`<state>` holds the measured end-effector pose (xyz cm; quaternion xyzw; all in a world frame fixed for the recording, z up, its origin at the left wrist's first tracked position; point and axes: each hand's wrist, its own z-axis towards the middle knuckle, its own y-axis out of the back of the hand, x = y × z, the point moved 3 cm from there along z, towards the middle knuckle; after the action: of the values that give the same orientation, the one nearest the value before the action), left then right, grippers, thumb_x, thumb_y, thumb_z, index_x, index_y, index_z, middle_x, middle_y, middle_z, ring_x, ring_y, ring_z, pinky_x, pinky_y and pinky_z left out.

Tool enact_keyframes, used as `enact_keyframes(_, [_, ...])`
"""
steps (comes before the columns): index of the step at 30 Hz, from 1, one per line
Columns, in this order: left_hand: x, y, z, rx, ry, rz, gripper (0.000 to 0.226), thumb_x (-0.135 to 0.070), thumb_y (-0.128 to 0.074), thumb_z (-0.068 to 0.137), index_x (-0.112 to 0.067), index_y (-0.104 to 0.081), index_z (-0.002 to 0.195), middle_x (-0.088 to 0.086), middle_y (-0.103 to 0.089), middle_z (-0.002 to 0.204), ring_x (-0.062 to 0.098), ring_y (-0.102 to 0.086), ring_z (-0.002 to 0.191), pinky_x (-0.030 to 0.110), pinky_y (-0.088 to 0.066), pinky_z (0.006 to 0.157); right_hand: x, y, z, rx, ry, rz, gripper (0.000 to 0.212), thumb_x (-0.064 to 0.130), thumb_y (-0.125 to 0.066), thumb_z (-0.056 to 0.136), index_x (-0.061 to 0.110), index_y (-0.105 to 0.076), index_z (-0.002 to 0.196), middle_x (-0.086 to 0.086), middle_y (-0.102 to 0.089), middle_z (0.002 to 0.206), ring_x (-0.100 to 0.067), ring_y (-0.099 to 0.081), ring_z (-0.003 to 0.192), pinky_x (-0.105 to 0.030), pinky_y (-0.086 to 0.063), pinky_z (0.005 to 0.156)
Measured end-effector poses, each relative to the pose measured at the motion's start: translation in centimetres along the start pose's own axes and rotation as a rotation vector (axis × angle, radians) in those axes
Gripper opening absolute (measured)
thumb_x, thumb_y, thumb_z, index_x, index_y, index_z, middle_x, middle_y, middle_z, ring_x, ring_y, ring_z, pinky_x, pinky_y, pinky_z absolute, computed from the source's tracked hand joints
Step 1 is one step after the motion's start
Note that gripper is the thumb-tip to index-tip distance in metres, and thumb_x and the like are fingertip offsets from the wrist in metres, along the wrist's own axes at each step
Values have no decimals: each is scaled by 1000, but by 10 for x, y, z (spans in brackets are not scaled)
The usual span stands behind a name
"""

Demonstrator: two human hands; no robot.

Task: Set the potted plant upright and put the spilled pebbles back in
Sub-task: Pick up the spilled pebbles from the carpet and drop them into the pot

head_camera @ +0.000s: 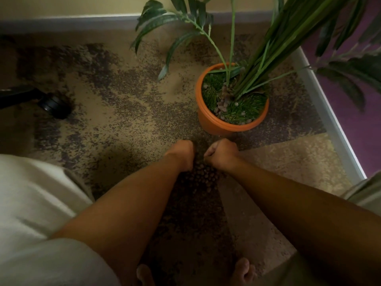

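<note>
1. The pot (216, 122) stands upright on the carpet (127, 112) near the room's corner, so by my reading the first half of the task is done. A few pebbles sit on the green fill around the stems (253, 65).
2. The spilled pebbles (203, 176) lie in a loose, dark heap on the carpet, between the two wrists and just on the person's side of the pot. How far the heap runs back toward the feet is hard to tell in the shadow.
3. The left hand (183, 154) is down at the heap's left edge, fingers curled under and hidden; whether they hold pebbles I cannot tell.
4. The right hand (221, 154) is at the heap's right edge, its grip drawn into a loose fist; it may hold pebbles, but none show.
5. The relation that matters: the pot lies straight ahead of both hands and slightly to the right, its rim near the knuckles. The right hand is the nearer of the two. Any load needs only a short lift up and forward over the near rim.
6. The leaves overhang the far and right sides, so the near rim looks like the open way in.
7. A chair castor (55, 105) sits well apart to the left; bare toes (245, 271) show at the bottom edge.
</note>
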<state>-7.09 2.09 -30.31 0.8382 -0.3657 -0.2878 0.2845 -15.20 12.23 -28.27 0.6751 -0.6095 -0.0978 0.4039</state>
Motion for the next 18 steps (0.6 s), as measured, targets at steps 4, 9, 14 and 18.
enact_keyframes(4, [1,40,-2,159,-39,12,30,-18,-77,77,-8,-70,105,9,-72,107,24,-69,97,28,-52,74,38,12,-17,-24,179,-88,16,16,-76,76,21,-69,63,2,-71,78,-16,-68,81,-24,-53,75])
enact_keyframes(9, [-9,114,-21,94,-139,114,2,-15,-71,80,-14,-72,78,0,-71,67,11,-60,52,14,-47,48,73,71,-49,-79,450,-192,23,13,-76,76,29,-67,61,18,-60,61,3,-56,62,-12,-40,58])
enact_keyframes(14, [-3,152,-31,-186,-181,-369,22,-3,-77,71,-8,-76,93,11,-75,83,19,-67,70,30,-57,73,57,129,-42,-256,419,-73,9,16,-75,85,21,-69,79,12,-62,69,-6,-62,68,-25,-54,64])
enact_keyframes(18, [-16,147,-31,-258,-169,-654,21,0,-79,73,0,-74,93,15,-71,81,19,-64,62,30,-58,68,45,127,-29,-244,288,61,3,12,-71,88,14,-70,91,-7,-69,89,-27,-69,88,-44,-59,83])
